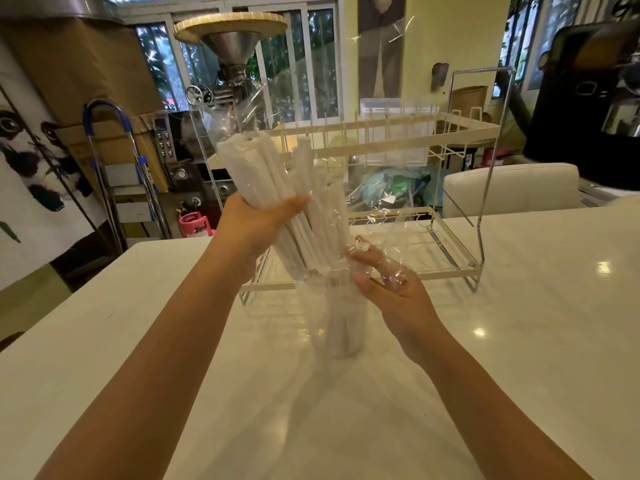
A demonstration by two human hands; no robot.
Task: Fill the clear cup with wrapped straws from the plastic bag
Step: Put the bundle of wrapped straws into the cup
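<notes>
So we're somewhere in the middle of this one, as far as we can judge; the clear cup (337, 327) stands on the white tabletop (519, 323) right in front of us and already has what looks like a few wrapped straws in it, though the plastic in front blurs that part so we can't count them; most of the straws (273, 174) sit as one fat bundle, tilted up and to the left above the cup, their lower ends pointing down toward its mouth. Our left hand (258, 221) is wrapped around the middle of that bundle, fingers curled on it; our right hand (384, 280) is lower and to the right, the two hands apart, its fingers pinching the crinkly plastic bag (332, 216) that hangs around the straws, just beside the cup's rim. What's left, we reckon: get the bag out of the way and drop the rest of the bundle in; the loose plastic draped over the cup's mouth looks like the main thing in the way, and a light cup could tip if the whole lot goes in crooked. Right behind the cup is a white wire dish rack (398, 133), close enough to snag the bag; further back there's a big metal funnel machine (230, 46) and a stepladder (114, 161), well clear of us.
</notes>
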